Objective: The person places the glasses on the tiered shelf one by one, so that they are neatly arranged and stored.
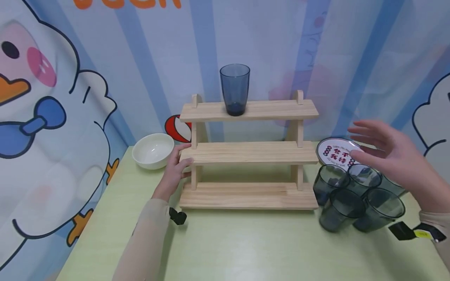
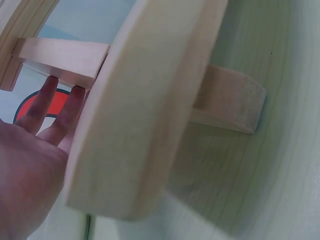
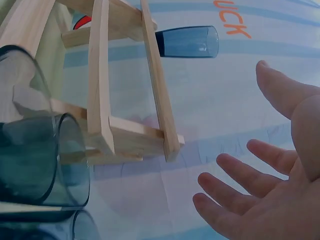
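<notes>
In the right wrist view, the orange capitals "UCK" (image 3: 231, 19) can be read on the striped backdrop (image 1: 267, 43); in the head view, only the lower parts of orange lettering show there, cut off by the top edge. The round plate (image 1: 335, 153) bears two rows of dark red Chinese characters (the lower row seems to read "我待", the upper is less sure), with a line of tiny print above them, too small to read. Faint writing on a right-hand backdrop stripe is illegible.
</notes>
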`<action>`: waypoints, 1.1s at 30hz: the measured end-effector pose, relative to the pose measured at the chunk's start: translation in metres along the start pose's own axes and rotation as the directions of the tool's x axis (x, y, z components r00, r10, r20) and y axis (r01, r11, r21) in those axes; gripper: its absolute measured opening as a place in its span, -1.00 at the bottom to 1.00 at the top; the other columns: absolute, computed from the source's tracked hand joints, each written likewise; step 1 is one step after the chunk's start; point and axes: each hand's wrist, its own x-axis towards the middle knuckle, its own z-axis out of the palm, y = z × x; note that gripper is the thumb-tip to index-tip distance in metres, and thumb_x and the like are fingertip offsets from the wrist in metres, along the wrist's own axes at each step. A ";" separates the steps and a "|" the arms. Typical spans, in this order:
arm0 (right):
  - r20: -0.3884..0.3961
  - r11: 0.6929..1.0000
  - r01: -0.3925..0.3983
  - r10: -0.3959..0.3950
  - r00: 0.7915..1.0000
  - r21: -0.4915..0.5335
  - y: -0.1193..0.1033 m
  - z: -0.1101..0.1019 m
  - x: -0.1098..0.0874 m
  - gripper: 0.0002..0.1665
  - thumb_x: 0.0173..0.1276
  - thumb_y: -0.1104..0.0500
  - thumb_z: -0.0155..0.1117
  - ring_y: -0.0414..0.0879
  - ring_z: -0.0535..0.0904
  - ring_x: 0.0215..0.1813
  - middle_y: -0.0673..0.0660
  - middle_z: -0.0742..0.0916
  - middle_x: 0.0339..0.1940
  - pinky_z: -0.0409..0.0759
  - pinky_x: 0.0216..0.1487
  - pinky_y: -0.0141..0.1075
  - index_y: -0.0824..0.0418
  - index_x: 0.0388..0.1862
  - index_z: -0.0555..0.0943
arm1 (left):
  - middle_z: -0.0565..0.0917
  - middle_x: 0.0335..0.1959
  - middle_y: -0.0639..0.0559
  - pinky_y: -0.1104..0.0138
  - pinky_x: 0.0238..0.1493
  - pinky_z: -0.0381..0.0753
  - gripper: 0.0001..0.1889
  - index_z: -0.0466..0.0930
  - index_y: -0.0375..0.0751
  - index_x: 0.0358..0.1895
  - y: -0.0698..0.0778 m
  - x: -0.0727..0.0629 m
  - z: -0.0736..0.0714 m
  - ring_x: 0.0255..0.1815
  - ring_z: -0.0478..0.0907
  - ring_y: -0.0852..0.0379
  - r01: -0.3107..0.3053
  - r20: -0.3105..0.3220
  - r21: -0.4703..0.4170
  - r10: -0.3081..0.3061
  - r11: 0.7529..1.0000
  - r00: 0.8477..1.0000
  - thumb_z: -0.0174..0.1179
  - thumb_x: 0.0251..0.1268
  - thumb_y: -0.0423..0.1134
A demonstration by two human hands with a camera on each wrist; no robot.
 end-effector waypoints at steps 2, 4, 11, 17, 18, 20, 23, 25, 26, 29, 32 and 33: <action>-0.021 1.000 -0.009 0.008 1.000 -0.018 0.008 -0.001 -0.009 -0.11 0.50 0.05 0.40 -0.41 0.41 0.39 0.27 0.45 0.56 0.36 0.09 -0.77 -0.19 0.68 0.21 | 0.30 0.55 -0.18 -0.38 0.24 0.50 -0.44 0.27 0.16 0.55 -0.001 0.001 0.000 0.39 0.41 -0.31 0.003 0.001 0.002 -0.003 1.000 1.000 0.09 0.56 -0.18; -0.039 0.999 -0.021 0.020 0.999 -0.030 0.017 -0.002 -0.018 -0.10 0.49 0.07 0.41 -0.46 0.39 0.39 0.29 0.43 0.58 0.33 0.10 -0.79 -0.15 0.69 0.21 | 0.30 0.55 -0.19 -0.38 0.23 0.50 -0.44 0.27 0.16 0.55 -0.001 0.002 0.001 0.39 0.41 -0.31 0.004 0.002 0.004 -0.004 1.000 1.000 0.09 0.56 -0.18; -0.121 0.995 -0.018 0.007 0.993 -0.095 0.045 0.001 -0.048 -0.16 0.53 0.23 0.34 -0.45 0.28 0.52 0.42 0.37 0.59 0.20 0.20 -0.81 0.15 0.68 0.21 | 0.29 0.55 -0.20 -0.38 0.23 0.50 -0.44 0.27 0.18 0.54 0.001 0.001 0.002 0.39 0.41 -0.32 0.013 -0.002 -0.005 -0.013 1.000 1.000 0.09 0.55 -0.19; -0.183 0.993 -0.037 0.016 0.983 -0.112 0.076 0.006 -0.075 -0.15 0.55 0.27 0.28 -0.62 0.22 0.47 0.12 0.34 0.68 0.15 0.22 -0.79 0.03 0.71 0.18 | 0.29 0.55 -0.21 -0.36 0.23 0.51 -0.44 0.27 0.17 0.54 -0.001 0.001 0.001 0.39 0.41 -0.31 0.007 -0.002 -0.012 -0.007 1.000 1.000 0.10 0.55 -0.19; -0.195 0.993 -0.040 0.018 0.981 -0.108 0.080 0.008 -0.079 -0.15 0.55 0.27 0.29 -0.72 0.21 0.35 0.04 0.36 0.67 0.16 0.18 -0.80 0.03 0.71 0.19 | 0.29 0.54 -0.21 -0.36 0.23 0.51 -0.44 0.27 0.17 0.54 -0.002 0.001 0.001 0.38 0.41 -0.31 0.008 -0.005 -0.013 -0.008 1.000 1.000 0.10 0.55 -0.20; -0.197 0.995 -0.058 0.041 0.980 -0.084 0.086 0.011 -0.086 -0.16 0.55 0.26 0.29 -0.72 0.21 0.35 0.01 0.35 0.67 0.15 0.17 -0.81 0.05 0.71 0.19 | 0.29 0.54 -0.21 -0.37 0.23 0.50 -0.44 0.28 0.17 0.53 -0.002 0.001 0.000 0.38 0.41 -0.31 0.011 -0.010 -0.013 -0.012 1.000 1.000 0.10 0.54 -0.20; -0.208 0.996 -0.069 0.056 0.977 -0.056 0.097 0.014 -0.095 -0.17 0.56 0.27 0.28 -0.71 0.23 0.33 -0.11 0.37 0.64 0.18 0.16 -0.81 0.05 0.70 0.20 | 0.30 0.53 -0.19 -0.37 0.23 0.51 -0.44 0.28 0.18 0.53 -0.004 0.002 -0.001 0.38 0.42 -0.30 0.013 -0.010 -0.014 -0.013 1.000 1.000 0.11 0.54 -0.19; -0.211 0.997 -0.071 0.062 0.975 -0.033 0.104 0.016 -0.099 -0.18 0.56 0.28 0.26 -0.70 0.24 0.33 -0.16 0.37 0.63 0.20 0.16 -0.80 0.03 0.70 0.21 | 0.31 0.53 -0.19 -0.37 0.22 0.51 -0.44 0.27 0.17 0.54 -0.004 0.003 -0.001 0.38 0.42 -0.30 0.013 -0.004 -0.012 -0.013 1.000 1.000 0.11 0.54 -0.18; -0.215 0.997 -0.069 0.063 0.975 -0.022 0.107 0.017 -0.102 -0.19 0.56 0.30 0.25 -0.69 0.25 0.31 -0.20 0.38 0.61 0.23 0.15 -0.79 0.02 0.69 0.22 | 0.31 0.53 -0.19 -0.37 0.22 0.51 -0.44 0.27 0.17 0.54 -0.005 0.003 -0.002 0.38 0.42 -0.30 0.012 -0.002 -0.014 -0.012 1.000 1.000 0.11 0.55 -0.18; -0.220 0.998 -0.068 0.065 0.973 -0.008 0.115 0.022 -0.107 -0.19 0.56 0.33 0.23 -0.66 0.27 0.34 -0.22 0.38 0.60 0.28 0.13 -0.78 0.05 0.70 0.21 | 0.32 0.53 -0.20 -0.36 0.21 0.52 -0.43 0.27 0.16 0.54 -0.005 0.003 -0.002 0.37 0.43 -0.31 0.008 -0.003 -0.015 -0.008 1.000 1.000 0.12 0.54 -0.18; -0.208 0.994 -0.110 0.105 0.972 -0.013 0.120 0.029 -0.113 -0.14 0.58 0.29 0.24 -0.47 0.24 0.55 -0.13 0.32 0.67 0.26 0.13 -0.79 0.02 0.73 0.13 | 0.32 0.53 -0.20 -0.35 0.21 0.53 -0.43 0.28 0.17 0.54 -0.005 0.003 -0.002 0.37 0.43 -0.30 0.005 -0.003 -0.012 -0.005 1.000 1.000 0.12 0.55 -0.17; -0.204 0.991 -0.131 0.125 0.971 -0.017 0.121 0.031 -0.114 -0.12 0.58 0.25 0.25 -0.34 0.21 0.63 -0.07 0.29 0.70 0.23 0.13 -0.80 0.01 0.74 0.10 | 0.32 0.53 -0.19 -0.35 0.21 0.53 -0.43 0.27 0.17 0.54 -0.005 0.003 -0.002 0.37 0.43 -0.30 0.005 -0.003 -0.010 -0.005 1.000 1.000 0.12 0.55 -0.17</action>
